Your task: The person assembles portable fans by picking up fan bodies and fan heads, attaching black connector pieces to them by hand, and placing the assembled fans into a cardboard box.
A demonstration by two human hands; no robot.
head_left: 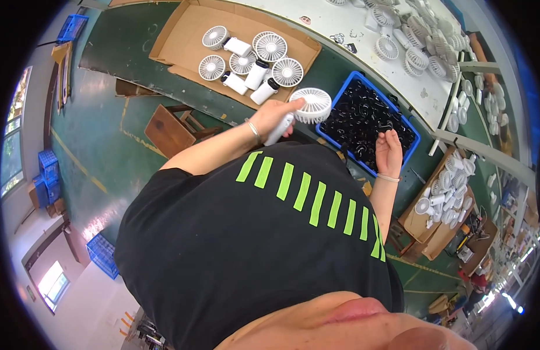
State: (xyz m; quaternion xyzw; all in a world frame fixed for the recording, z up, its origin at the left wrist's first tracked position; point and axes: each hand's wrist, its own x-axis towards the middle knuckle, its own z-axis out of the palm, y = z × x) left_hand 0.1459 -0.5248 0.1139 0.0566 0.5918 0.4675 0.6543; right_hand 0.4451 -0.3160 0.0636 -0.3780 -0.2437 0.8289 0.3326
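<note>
My left hand [271, 119] is closed around the handle of a white handheld fan [314, 105]. The round slatted head of this fan points right, close to the blue tray [417, 142]. Small glossy black parts [358, 116] fill that tray in a loose heap. Over its right side is my right hand [390, 153], palm turned up, fingers bent together. A small black part [386, 126] shows at its fingertips; its exact kind is too small to make out.
A shallow cardboard box [182, 49] at the far left holds several white fans. More fans lie piled on a white tabletop [357, 35] at the far right. Another fan-filled carton [418, 224] stands at right. A wooden stool [168, 131] is at left.
</note>
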